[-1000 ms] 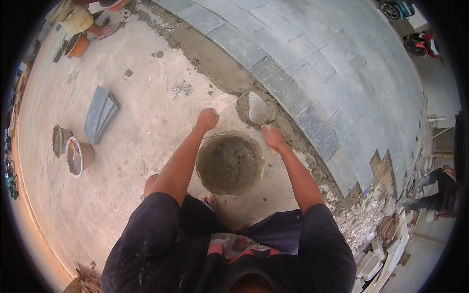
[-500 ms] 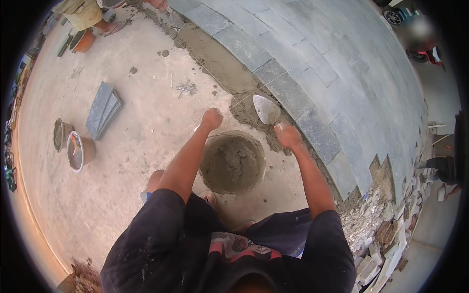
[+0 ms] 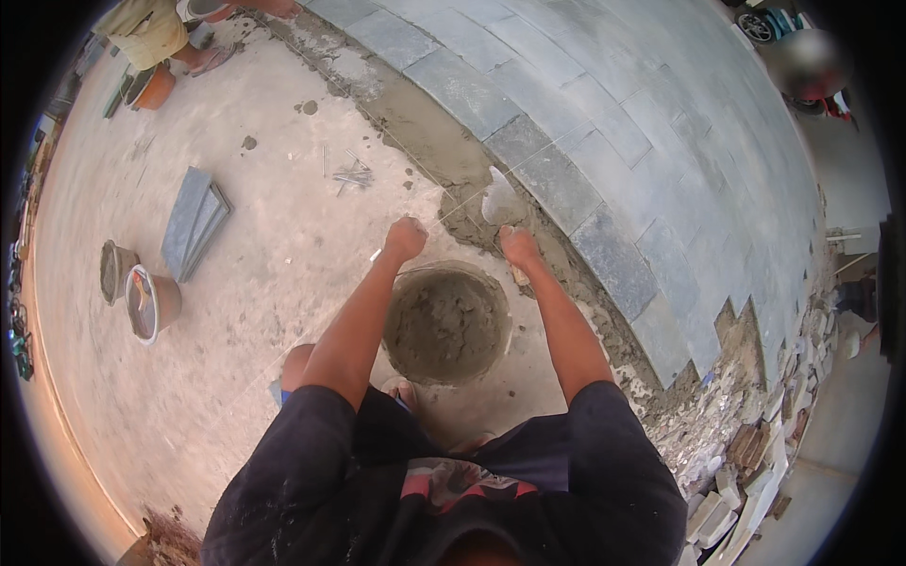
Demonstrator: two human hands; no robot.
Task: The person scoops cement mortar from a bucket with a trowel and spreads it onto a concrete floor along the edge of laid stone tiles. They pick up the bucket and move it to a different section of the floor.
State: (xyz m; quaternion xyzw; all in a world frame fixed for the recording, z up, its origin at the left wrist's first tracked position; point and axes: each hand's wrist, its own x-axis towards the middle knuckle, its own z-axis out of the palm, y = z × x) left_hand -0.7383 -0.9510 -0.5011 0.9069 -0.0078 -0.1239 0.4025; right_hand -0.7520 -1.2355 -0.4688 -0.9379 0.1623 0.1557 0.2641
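Observation:
My right hand (image 3: 518, 247) is closed around the handle of a trowel (image 3: 500, 198). Its pale blade lies over wet mortar (image 3: 462, 215) beside the laid grey stone tiles (image 3: 543, 165). To the left, my left hand (image 3: 406, 239) is a fist. A thin string (image 3: 460, 208) runs from it across the mortar toward the tiles, and a small white end pokes out on its other side. Between my forearms and nearer to me stands a round tub of mortar (image 3: 448, 321).
Stacked slate tiles (image 3: 193, 224), a bucket (image 3: 154, 304) and a smaller mortar pail (image 3: 117, 272) stand at left. Thin sticks (image 3: 354, 175) lie ahead. A person in tan shorts (image 3: 146, 33) is far left, by an orange bucket (image 3: 151, 87). Rubble (image 3: 722, 491) fills the near right.
My right hand has moved left and slightly away from me with the trowel, its blade now tilted differently. My left hand has stayed nearly in place, still closed.

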